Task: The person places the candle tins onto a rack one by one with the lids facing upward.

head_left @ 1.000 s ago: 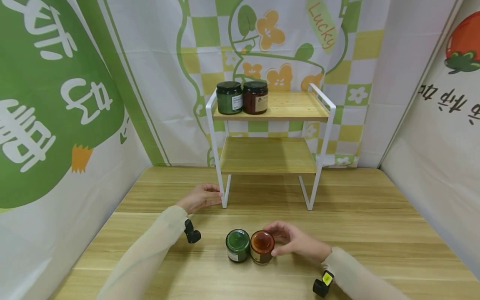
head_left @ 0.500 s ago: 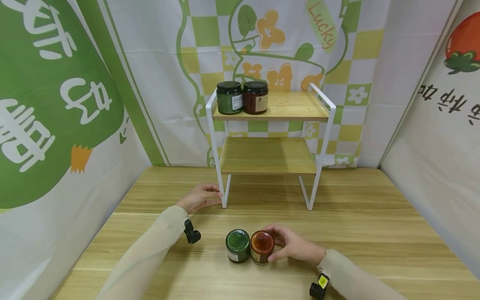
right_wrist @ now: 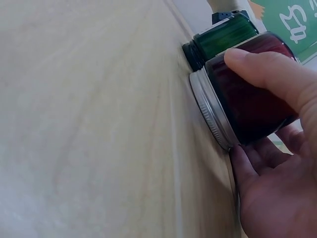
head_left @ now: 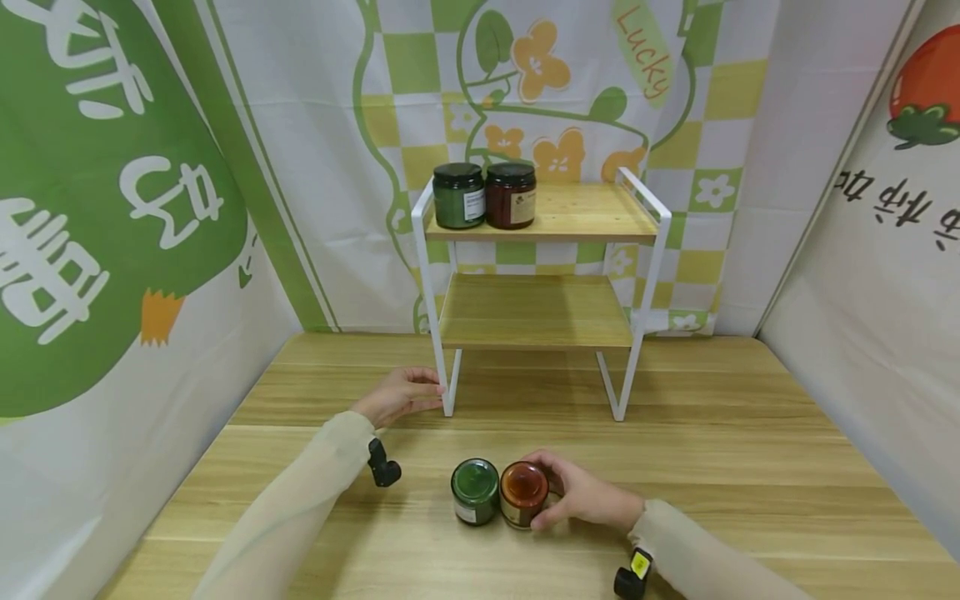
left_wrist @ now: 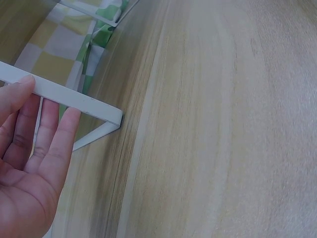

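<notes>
The left hand (head_left: 401,395) pinches the white front left leg (head_left: 448,400) of a two-tier shelf. In the left wrist view, the thumb of that hand (left_wrist: 37,148) lies on the white leg (left_wrist: 84,102), with fingers on its other side. The right hand (head_left: 585,493) grips an amber-red jar (head_left: 524,492) standing upside down on the table. Thumb and fingers of this hand (right_wrist: 277,124) lie on opposite sides of the dark red jar (right_wrist: 247,99), its silver lid against the tabletop. Close at its left stands an inverted green jar (head_left: 476,492).
On the shelf's upper board (head_left: 585,212), a green jar (head_left: 459,197) and a dark red jar (head_left: 512,197) with black lids stand side by side at the left. The lower board (head_left: 536,312) lies beneath. Printed cloth (head_left: 300,125) hangs behind the wooden table (head_left: 712,433).
The right hand has shifted slightly left and closed more around the amber-red jar. The left hand, shelf and jars show no clear movement.
</notes>
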`<state>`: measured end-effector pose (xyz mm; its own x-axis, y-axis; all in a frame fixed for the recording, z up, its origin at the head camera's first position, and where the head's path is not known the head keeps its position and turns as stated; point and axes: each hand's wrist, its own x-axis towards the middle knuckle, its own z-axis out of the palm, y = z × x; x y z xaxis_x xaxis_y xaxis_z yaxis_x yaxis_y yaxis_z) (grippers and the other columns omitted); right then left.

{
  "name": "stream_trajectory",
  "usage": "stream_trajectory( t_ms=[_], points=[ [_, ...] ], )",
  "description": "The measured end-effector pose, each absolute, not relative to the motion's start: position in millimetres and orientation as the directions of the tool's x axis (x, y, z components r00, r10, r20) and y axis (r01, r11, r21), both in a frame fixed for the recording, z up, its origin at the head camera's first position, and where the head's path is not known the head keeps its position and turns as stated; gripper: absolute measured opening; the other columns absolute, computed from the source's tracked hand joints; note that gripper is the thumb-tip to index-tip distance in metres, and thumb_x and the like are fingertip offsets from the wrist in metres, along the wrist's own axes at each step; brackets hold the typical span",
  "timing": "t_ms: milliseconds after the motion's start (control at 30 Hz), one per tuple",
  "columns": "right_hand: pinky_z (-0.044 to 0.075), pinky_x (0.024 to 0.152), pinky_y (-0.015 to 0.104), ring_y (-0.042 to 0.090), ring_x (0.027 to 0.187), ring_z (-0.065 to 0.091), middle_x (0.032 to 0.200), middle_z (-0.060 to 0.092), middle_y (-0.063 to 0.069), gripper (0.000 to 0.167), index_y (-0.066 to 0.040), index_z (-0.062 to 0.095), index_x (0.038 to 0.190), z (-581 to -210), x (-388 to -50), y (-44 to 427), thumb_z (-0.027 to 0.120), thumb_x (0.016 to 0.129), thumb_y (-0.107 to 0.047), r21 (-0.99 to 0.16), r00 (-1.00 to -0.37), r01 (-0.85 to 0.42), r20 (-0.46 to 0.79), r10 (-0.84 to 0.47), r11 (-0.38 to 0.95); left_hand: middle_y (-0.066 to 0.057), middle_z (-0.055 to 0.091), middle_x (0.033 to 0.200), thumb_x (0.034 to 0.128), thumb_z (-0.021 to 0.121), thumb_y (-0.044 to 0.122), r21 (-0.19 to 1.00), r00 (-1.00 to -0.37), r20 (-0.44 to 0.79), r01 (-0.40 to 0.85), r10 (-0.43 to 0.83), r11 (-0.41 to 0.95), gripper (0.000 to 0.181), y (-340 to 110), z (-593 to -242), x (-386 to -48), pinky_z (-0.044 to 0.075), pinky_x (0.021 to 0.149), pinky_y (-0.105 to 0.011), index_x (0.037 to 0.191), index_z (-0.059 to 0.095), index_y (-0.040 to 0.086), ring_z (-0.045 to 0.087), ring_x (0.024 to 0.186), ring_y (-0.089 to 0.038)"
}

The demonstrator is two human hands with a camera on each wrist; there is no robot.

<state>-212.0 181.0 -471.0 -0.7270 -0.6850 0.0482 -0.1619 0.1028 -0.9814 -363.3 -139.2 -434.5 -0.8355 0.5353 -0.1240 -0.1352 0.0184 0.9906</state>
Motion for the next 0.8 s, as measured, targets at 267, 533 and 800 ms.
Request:
stream_trajectory(
  t_ms=[267, 533, 800],
  points=[
    [0.042, 0.105, 0.016, 0.009, 0.118, 0.054, 0.131, 0.054, 0.017, 0.07, 0.004, 0.04, 0.134, -470.4, -212.7, 179.7, 0.08, 0.076, -0.002, -0.979, -0.721, -0.165, 0.036, -0.692, 0.121, -0.004, 0.06, 0.097, 0.0946, 0.057, -0.003, 0.99, -0.838, -0.124, -0.138, 0.532, 0.013, 0.009, -139.4, -434.5, -362.4, 0.054, 0.098, -0.038, 0.098, 0.058, 0.006, 0.062, 0.109, -0.031],
    [0.043, 0.104, 0.017, 0.011, 0.118, 0.055, 0.13, 0.056, 0.011, 0.07, -0.002, 0.043, 0.133, -470.9, -214.8, 179.3, 0.081, 0.075, -0.004, -0.974, -0.734, -0.158, 0.007, -0.68, 0.161, -0.006, 0.061, 0.097, 0.0948, 0.056, -0.004, 0.989, -0.844, -0.133, -0.145, 0.519, 0.018, 0.01, -138.0, -432.5, -361.6, 0.055, 0.098, -0.038, 0.097, 0.058, 0.005, 0.062, 0.109, -0.032],
    [0.045, 0.102, 0.018, 0.012, 0.116, 0.055, 0.13, 0.054, 0.019, 0.069, 0.005, 0.042, 0.132, -469.2, -212.4, 183.3, 0.08, 0.075, -0.003, -0.974, -0.756, -0.183, 0.051, -0.653, 0.135, -0.005, 0.061, 0.097, 0.0949, 0.056, -0.004, 0.987, -0.842, -0.145, -0.158, 0.519, 0.019, 0.011, -137.8, -431.7, -361.6, 0.051, 0.102, -0.042, 0.097, 0.057, 0.006, 0.064, 0.105, -0.027]
  ],
)
